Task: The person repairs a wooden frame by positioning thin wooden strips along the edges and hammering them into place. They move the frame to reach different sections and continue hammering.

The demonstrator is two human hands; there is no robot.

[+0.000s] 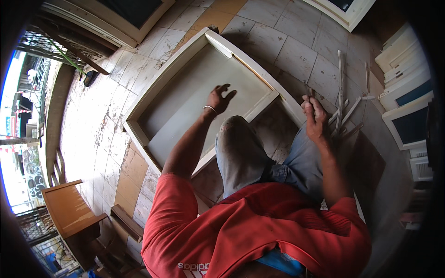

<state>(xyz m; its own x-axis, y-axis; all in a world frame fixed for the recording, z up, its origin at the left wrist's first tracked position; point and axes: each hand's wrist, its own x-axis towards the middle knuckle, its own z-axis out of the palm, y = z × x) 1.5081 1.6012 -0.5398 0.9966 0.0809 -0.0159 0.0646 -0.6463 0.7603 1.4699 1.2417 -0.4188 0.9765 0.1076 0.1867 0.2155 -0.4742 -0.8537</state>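
Note:
A large off-white wooden frame [287,104] lies on the floor, with a flat greyish panel [185,99] set in one part of it. Over that panel my left hand [221,98] hovers with its fingers apart, holding nothing. My right hand [316,118] is closed beside the frame's right edge, above my knee. A thin, dark tip seems to stick out past its fingers; what it belongs to is too small to make out. Along the frame's upper right inner edge runs a thin wooden strip [252,72].
Several thin white strips [341,88] lie on the tiled floor [296,53] to the right. White panelled doors or frames [408,120] stack at the far right. A wooden piece of furniture [69,208] stands at the lower left, near a loose board [126,222]. A broom [89,78] rests at the upper left.

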